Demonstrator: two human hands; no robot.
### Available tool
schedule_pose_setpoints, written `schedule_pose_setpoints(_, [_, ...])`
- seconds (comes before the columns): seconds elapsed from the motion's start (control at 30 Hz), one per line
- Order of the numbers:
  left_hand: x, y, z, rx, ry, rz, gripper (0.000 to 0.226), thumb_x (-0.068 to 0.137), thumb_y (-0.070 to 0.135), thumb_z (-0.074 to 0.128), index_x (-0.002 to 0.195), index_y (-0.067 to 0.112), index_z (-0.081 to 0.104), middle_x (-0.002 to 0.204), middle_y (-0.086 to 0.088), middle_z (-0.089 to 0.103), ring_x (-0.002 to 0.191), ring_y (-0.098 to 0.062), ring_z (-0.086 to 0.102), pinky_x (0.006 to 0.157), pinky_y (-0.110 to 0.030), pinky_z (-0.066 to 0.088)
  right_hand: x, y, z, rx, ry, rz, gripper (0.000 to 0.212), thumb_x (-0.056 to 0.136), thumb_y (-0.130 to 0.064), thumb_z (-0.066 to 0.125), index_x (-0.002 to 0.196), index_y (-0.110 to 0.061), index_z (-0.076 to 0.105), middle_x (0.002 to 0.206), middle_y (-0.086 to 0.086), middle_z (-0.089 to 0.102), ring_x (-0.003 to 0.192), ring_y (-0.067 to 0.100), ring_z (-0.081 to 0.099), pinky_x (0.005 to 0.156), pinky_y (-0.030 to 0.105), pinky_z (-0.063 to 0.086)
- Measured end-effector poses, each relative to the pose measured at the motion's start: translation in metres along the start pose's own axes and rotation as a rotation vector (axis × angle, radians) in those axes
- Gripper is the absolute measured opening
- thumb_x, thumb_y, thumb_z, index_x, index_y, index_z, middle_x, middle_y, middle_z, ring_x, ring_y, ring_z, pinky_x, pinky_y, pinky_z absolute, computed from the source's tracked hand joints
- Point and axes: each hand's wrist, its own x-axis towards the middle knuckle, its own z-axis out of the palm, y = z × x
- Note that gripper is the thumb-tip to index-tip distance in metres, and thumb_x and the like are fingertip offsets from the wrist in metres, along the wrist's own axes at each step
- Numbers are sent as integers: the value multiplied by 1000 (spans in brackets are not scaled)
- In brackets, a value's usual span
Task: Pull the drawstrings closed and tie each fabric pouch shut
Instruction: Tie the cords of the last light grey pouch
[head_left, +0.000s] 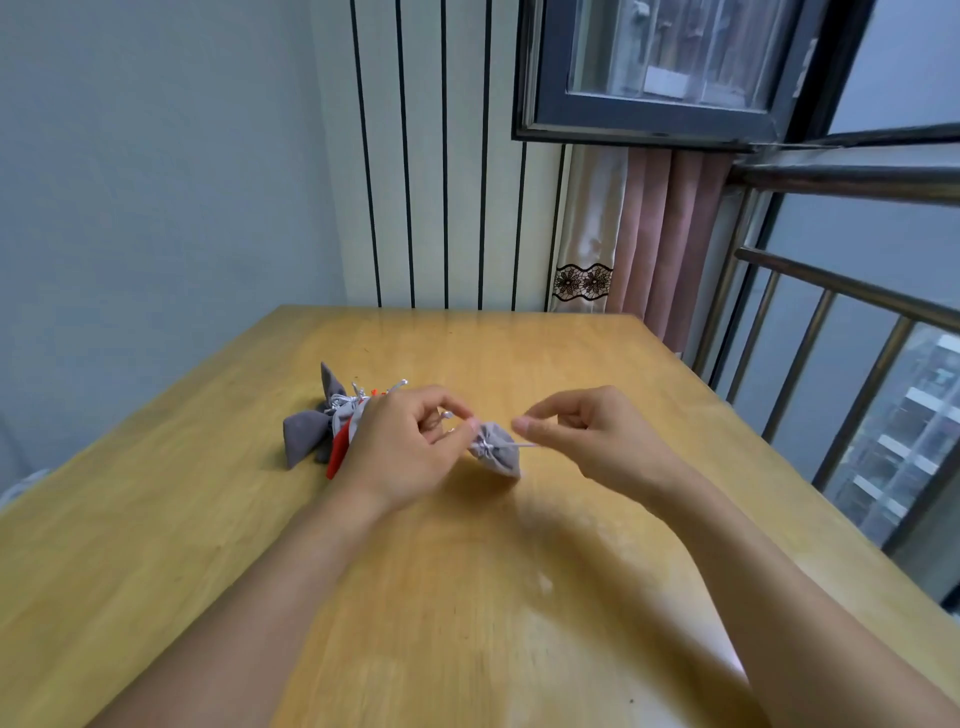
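Note:
A small grey fabric pouch (500, 451) with a gathered neck hangs just above the wooden table (519, 571), between my hands. My left hand (405, 447) pinches the white drawstring at the pouch's neck with curled fingers. My right hand (587, 441) pinches the other end of the white drawstring (524, 445), which runs out to the right of the pouch. Behind my left hand lies a heap of other pouches (324, 421), grey and red ones with white cords, partly hidden by that hand.
The table's far edge meets a striped wall. A metal railing (831, 332) and a window stand to the right, with a pink curtain (665, 234) in the corner.

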Motion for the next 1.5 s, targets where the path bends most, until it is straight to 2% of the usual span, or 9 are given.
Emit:
schedule_pose_setpoints(0.17, [-6, -7, 1, 217, -184, 65, 20, 78, 31, 75, 68, 21, 62, 42, 9, 28, 44, -10, 31, 48, -18, 26, -2, 4, 9, -350, -62, -49, 30, 75, -49, 82, 65, -22, 73, 41, -7, 28, 45, 11, 29, 45, 24, 17])
schedule_pose_setpoints(0.3, [-2, -7, -1, 246, -256, 116, 21, 81, 31, 76, 65, 21, 68, 46, 11, 41, 50, -7, 41, 51, -14, 31, 2, 7, 4, -194, -39, -4, 44, 91, -37, 70, 63, -4, 62, 44, -11, 34, 44, 7, 29, 45, 19, 24])
schedule_pose_setpoints(0.5, [-4, -4, 9, -179, -333, -5, 19, 89, 33, 67, 76, 22, 76, 81, 2, 58, 68, -8, 50, 66, -15, 39, 3, 12, 9, -90, -143, -7, 48, 96, -38, 62, 59, -11, 50, 54, -2, 31, 50, 11, 25, 47, 22, 24])
schedule_pose_setpoints(0.7, [-7, 2, 15, -506, -298, -91, 29, 85, 31, 59, 79, 7, 76, 107, 6, 69, 103, 0, 64, 87, -12, 44, 9, 21, 14, -122, -127, -48, 43, 98, -32, 60, 74, 4, 57, 77, 9, 49, 68, 16, 41, 64, 33, 37])
schedule_pose_setpoints(0.77, [-8, 5, 16, -643, -282, -164, 29, 85, 28, 59, 81, 4, 74, 103, 1, 74, 103, -7, 67, 85, -14, 47, 10, 22, 14, -111, -109, -68, 32, 99, -26, 59, 81, 0, 65, 89, 2, 55, 78, 8, 49, 78, 26, 42])
schedule_pose_setpoints(0.87, [-7, 8, 15, -781, -296, -260, 29, 87, 28, 58, 86, 3, 74, 105, -6, 75, 104, -16, 69, 88, -22, 51, 11, 20, 14, -34, -103, -105, 26, 98, -25, 60, 88, -5, 72, 98, -5, 55, 83, -6, 52, 73, 8, 41])
schedule_pose_setpoints(0.93, [-7, 9, 12, -835, -320, -286, 32, 91, 27, 55, 95, 0, 73, 109, -13, 73, 107, -21, 68, 92, -27, 51, 9, 18, 14, 50, -105, -91, 27, 99, -28, 59, 86, -8, 72, 92, -3, 57, 75, 2, 52, 58, 11, 41])
schedule_pose_setpoints(1.23, [-3, 5, 6, -694, -269, -248, 30, 90, 31, 62, 94, 5, 76, 104, -19, 73, 112, -38, 61, 105, -49, 39, 6, 9, 14, 237, -120, 32, 32, 103, -29, 54, 81, -8, 65, 53, -7, 38, 50, 12, 31, 50, 26, 31])
schedule_pose_setpoints(1.5, [-6, 11, 6, -553, -421, -105, 19, 82, 24, 63, 86, 13, 77, 85, -1, 77, 87, -8, 71, 80, -15, 49, -5, -6, -2, 186, -272, -194, 17, 94, -24, 68, 103, -11, 62, 60, 20, 40, 50, 16, 23, 44, 19, 25])
